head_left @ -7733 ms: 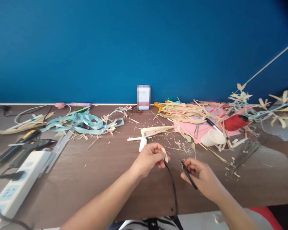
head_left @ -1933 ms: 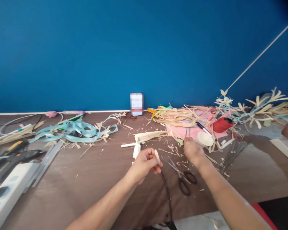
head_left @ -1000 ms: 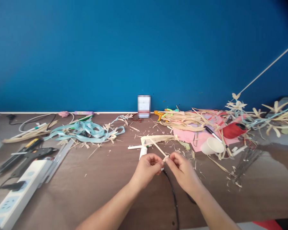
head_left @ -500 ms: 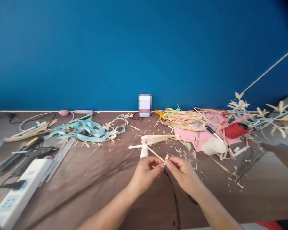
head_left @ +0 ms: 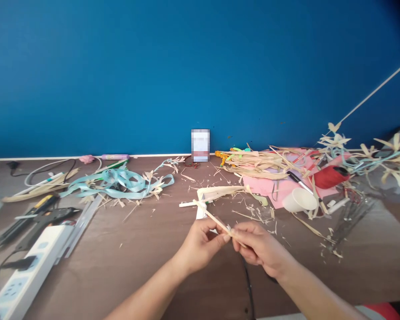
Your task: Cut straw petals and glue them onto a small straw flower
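Near the middle of the brown table, my left hand (head_left: 203,247) and my right hand (head_left: 259,246) meet with fingertips almost touching. Both pinch a thin, pale strip of dried husk (head_left: 213,216), which slants from upper left down to my right fingers. A small pale bit shows at the pinch; its shape is too small to make out. Just beyond the hands lies a folded length of dried husk (head_left: 225,191). Below it is a white object (head_left: 201,212), partly hidden by the strip and my left hand.
On the left are blue ribbon (head_left: 116,183), a black glue gun (head_left: 46,222) and a white power strip (head_left: 30,271). To the right lie a husk bundle (head_left: 266,164), a paper cup (head_left: 298,201) and a red thread spool (head_left: 328,177). A black cable (head_left: 248,284) runs below the hands.
My right hand has turned, and its fingers are curled further round the strip's lower end. More of the strip now shows across the right fingers. The left hand has barely moved.
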Motion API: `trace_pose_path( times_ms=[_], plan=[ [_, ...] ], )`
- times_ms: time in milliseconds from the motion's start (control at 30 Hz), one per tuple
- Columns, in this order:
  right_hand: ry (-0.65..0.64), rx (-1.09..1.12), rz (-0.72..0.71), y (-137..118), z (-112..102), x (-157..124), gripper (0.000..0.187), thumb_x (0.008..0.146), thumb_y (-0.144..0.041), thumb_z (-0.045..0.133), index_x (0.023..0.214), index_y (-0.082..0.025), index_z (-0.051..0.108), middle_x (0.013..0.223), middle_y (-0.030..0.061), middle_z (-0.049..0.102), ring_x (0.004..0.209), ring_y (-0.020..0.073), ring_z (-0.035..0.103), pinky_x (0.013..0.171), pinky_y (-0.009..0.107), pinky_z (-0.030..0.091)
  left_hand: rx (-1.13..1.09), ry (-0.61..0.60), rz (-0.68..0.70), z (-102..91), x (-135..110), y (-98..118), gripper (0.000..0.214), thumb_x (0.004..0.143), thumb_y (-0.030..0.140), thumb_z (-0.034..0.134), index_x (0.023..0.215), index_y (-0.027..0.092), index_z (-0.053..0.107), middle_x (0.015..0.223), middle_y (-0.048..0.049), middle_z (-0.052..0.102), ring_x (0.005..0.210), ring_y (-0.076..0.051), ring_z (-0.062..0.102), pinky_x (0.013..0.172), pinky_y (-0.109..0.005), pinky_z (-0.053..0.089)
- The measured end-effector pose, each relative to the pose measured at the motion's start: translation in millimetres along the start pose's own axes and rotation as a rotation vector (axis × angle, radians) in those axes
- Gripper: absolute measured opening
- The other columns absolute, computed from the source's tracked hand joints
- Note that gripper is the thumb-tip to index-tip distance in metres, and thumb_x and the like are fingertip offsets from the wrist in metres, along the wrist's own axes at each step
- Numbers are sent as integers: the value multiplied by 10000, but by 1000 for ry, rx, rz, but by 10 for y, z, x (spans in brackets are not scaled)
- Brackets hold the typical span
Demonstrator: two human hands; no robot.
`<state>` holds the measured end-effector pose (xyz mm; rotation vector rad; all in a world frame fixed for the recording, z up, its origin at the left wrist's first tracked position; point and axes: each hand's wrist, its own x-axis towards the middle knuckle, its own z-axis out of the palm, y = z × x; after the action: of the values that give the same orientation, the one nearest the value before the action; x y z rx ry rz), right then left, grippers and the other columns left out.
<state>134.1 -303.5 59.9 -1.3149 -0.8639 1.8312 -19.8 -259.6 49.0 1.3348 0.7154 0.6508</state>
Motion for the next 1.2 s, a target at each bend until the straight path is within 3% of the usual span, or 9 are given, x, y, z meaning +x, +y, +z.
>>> trace_pose_path(
  times_ms=[267,400,500,567,667,800,933,1033,1200],
  plan=[
    [-198,248,196,-89,-56,-93,316,735,-409,547,543,-161,511,271,-117,296,220,10,142,266,152,128,115,-12,54,-41,5,146,168,713,295,605,651,143,640,635,-36,590,594,-120,478,568,-222,365],
    [-112,157,158,-323,-227,-189,360,712,-488,504,509,-202,420,276,-126,209,235,24,102,268,173,119,74,22,63,-63,-13,139,152,695,283,628,628,147,635,625,-32,580,592,-115,478,562,-221,363],
    [287,-2,-160,-483,-417,-199,383,761,-528,374,527,-230,324,363,-114,156,305,47,103,318,197,154,-171,87,-40,-75,-13,57,162,682,292,642,628,143,614,580,-15,563,538,-101,483,533,-222,390],
    [410,-218,-277,-467,-441,-159,350,779,-518,359,583,-228,377,399,-91,235,326,64,174,340,214,168,-330,132,-111,-58,-4,5,173,667,300,657,634,139,603,562,-8,565,506,-99,495,502,-224,407],
    [294,-608,-355,-303,-272,-94,316,814,-466,388,651,-204,460,516,-40,392,464,103,366,424,222,277,-399,162,-132,1,19,-23,175,639,286,685,630,130,606,552,-9,582,487,-94,506,490,-218,418],
    [211,-938,-484,-181,5,-115,266,865,-369,361,707,-199,491,596,-22,494,545,116,436,519,232,308,-326,146,-104,57,39,-8,162,633,275,692,661,122,647,569,-24,611,508,-100,522,525,-222,431],
    [240,-1144,-534,-208,76,-178,265,868,-321,371,666,-200,493,604,-11,530,552,121,467,533,236,291,-273,111,-53,80,14,-21,151,652,280,672,668,130,658,620,-37,620,585,-132,544,591,-254,446],
    [260,-1110,-521,-198,75,-200,330,875,-314,353,586,-191,456,550,-24,468,513,106,426,508,232,267,-186,122,-3,91,-27,-27,146,670,285,654,662,139,644,644,-38,607,626,-149,544,602,-254,437],
    [159,-723,-328,-110,64,-168,440,838,-445,393,500,-170,455,441,-55,326,433,77,325,420,208,222,-48,54,108,81,-63,-11,150,733,281,592,704,138,624,675,-37,573,655,-139,520,607,-232,407]
  ],
)
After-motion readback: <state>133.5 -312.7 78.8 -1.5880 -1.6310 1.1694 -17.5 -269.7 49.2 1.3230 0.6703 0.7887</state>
